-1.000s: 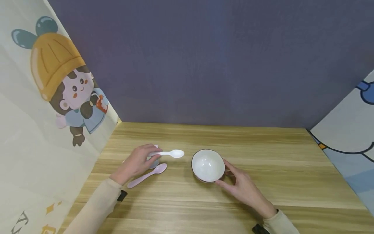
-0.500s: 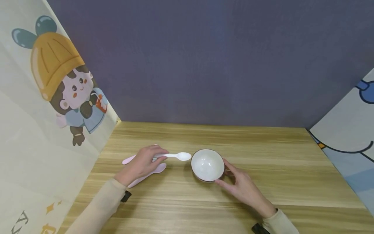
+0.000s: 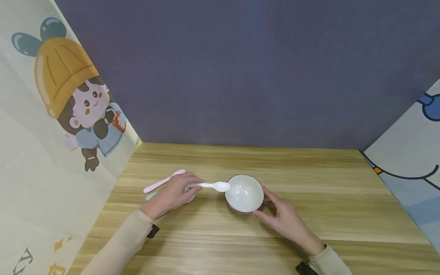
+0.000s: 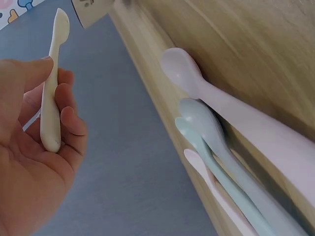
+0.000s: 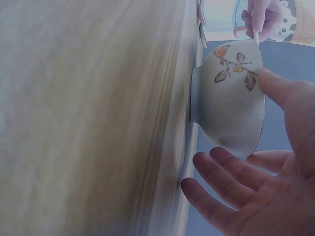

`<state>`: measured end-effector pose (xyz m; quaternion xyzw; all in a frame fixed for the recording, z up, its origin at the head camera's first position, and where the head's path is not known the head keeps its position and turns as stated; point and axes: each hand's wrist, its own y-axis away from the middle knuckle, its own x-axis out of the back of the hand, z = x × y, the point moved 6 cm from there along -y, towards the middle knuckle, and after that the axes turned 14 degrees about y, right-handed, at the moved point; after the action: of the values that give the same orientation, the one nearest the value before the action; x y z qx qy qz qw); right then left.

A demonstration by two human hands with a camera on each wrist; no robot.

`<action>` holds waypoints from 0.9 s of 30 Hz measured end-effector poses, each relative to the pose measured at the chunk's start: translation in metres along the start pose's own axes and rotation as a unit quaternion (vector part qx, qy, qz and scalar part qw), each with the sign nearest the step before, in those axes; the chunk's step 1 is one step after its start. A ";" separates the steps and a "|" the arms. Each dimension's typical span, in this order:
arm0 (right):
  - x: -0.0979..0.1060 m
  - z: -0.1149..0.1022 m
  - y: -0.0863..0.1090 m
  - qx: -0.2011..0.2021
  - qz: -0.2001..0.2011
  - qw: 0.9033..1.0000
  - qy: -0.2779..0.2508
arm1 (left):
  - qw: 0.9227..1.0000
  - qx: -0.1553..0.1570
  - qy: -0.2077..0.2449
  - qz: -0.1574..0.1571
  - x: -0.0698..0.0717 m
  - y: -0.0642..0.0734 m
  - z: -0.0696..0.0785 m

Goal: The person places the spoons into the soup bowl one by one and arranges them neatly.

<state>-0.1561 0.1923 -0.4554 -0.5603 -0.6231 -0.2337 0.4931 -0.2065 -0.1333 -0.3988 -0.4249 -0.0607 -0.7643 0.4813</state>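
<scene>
A white spoon [image 3: 221, 186] is pinched by its handle in my left hand [image 3: 175, 193]. In the head view its tip overlaps the left rim of a white bowl [image 3: 244, 194]. The right wrist view shows the bowl [image 5: 231, 93] upright on the table, with a leaf-and-flower pattern outside. My right hand [image 3: 285, 219] holds the bowl by its right side, thumb and index finger at the rim, the other fingers spread below. In the left wrist view lie a pale pink spoon [image 4: 236, 105], a grey spoon [image 4: 221, 142], a mint spoon [image 4: 216, 167] and a thinner pink spoon [image 4: 209, 179].
The wooden table [image 3: 309, 175] reaches back to a dark blue-grey wall [image 3: 254, 76]. A printed cartoon panel [image 3: 41, 183] borders the left side, and another panel [image 3: 405, 152] borders the right. In the head view my left hand partly covers the spoons on the table.
My left hand has moved right and slightly toward me with the white spoon, from over the other spoons to the bowl's rim. My right hand and the bowl have stayed nearly still.
</scene>
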 end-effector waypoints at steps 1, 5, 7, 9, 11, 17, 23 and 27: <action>0.000 0.000 0.000 -0.001 -0.001 1.000 0.001 | 1.000 0.001 -0.001 -0.001 -0.001 0.000 0.000; 0.000 0.000 0.000 -0.003 -0.002 1.000 0.001 | 1.000 0.011 0.001 -0.009 -0.002 -0.003 0.001; 0.000 -0.001 0.000 -0.002 -0.001 1.000 -0.002 | 1.000 0.020 0.005 -0.013 -0.002 -0.004 0.001; 0.000 -0.001 0.000 0.000 0.000 1.000 -0.006 | 1.000 0.021 0.008 -0.014 -0.003 -0.006 0.002; 0.000 -0.001 0.000 0.002 -0.001 1.000 -0.008 | 1.000 0.015 0.013 -0.013 -0.004 -0.007 0.004; -0.001 0.001 0.000 -0.003 -0.010 1.000 -0.011 | 1.000 -0.003 0.028 -0.014 -0.007 -0.011 0.009; 0.000 0.000 -0.001 0.001 -0.010 1.000 -0.010 | 0.999 -0.019 0.038 -0.012 -0.012 -0.012 0.013; 0.001 0.000 -0.001 0.001 -0.012 1.000 -0.009 | 0.999 -0.035 0.039 -0.004 -0.017 -0.013 0.017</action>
<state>-0.1569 0.1919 -0.4545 -0.5546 -0.6342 -0.2336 0.4854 -0.2041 -0.1065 -0.3958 -0.4111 -0.0171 -0.7835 0.4655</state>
